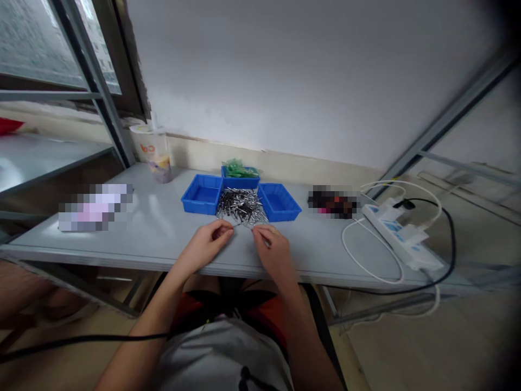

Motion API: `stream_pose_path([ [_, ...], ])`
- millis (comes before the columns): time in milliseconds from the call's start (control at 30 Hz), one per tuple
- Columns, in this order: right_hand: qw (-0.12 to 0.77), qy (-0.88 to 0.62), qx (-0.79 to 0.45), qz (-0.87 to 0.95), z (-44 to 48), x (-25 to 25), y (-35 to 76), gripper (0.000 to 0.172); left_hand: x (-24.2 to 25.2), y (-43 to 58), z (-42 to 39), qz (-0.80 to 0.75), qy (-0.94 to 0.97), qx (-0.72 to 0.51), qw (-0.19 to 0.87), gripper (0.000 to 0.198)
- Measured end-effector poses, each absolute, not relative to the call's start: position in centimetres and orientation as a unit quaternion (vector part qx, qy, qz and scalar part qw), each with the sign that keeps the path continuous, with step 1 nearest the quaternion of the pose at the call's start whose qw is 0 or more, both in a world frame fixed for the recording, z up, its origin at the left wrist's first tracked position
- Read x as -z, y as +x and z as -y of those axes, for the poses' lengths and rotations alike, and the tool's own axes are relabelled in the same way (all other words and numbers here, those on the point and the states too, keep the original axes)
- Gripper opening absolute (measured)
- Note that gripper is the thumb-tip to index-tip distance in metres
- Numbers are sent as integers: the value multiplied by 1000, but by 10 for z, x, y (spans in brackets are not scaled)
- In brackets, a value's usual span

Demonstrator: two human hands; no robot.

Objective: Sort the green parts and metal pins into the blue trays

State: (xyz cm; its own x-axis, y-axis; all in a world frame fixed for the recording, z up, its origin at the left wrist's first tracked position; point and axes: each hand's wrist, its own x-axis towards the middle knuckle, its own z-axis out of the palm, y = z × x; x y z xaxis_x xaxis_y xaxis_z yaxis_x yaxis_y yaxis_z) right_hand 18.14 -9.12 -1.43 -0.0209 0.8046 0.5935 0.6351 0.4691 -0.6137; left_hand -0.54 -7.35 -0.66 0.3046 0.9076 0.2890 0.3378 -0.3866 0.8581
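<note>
A heap of thin metal pins [241,205], silver and dark like small nails, lies on the grey table between blue trays. My left hand [209,241] is at the heap's near left edge, thumb and forefinger pinched on what looks like a thin metal pin. Just across from it, my right hand [273,247] pinches another thin pin at the near right edge. The fingertips hide much of both pins. Two blue trays, the left tray [198,207] and the right tray [281,216], flank the heap. Behind it, a third blue tray [241,183] holds green plastic packets [239,169].
A plastic drink cup [158,157] stands back left on the table [163,239]. A blurred-out flat object [95,207] lies at left, a dark blurred one [332,202] at right. A white power strip [401,236] with looping cables occupies the right end. Metal frame posts rise at both sides.
</note>
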Motion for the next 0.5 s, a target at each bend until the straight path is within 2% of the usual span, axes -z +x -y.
stream_pose_path([
  [233,460,-447,-200,741,99,9,186,19,10,-5,71,-441,734,-392,336,29],
  [500,455,-437,-214,746,102,7,187,18,12,-5,70,-436,771,-355,298,19],
])
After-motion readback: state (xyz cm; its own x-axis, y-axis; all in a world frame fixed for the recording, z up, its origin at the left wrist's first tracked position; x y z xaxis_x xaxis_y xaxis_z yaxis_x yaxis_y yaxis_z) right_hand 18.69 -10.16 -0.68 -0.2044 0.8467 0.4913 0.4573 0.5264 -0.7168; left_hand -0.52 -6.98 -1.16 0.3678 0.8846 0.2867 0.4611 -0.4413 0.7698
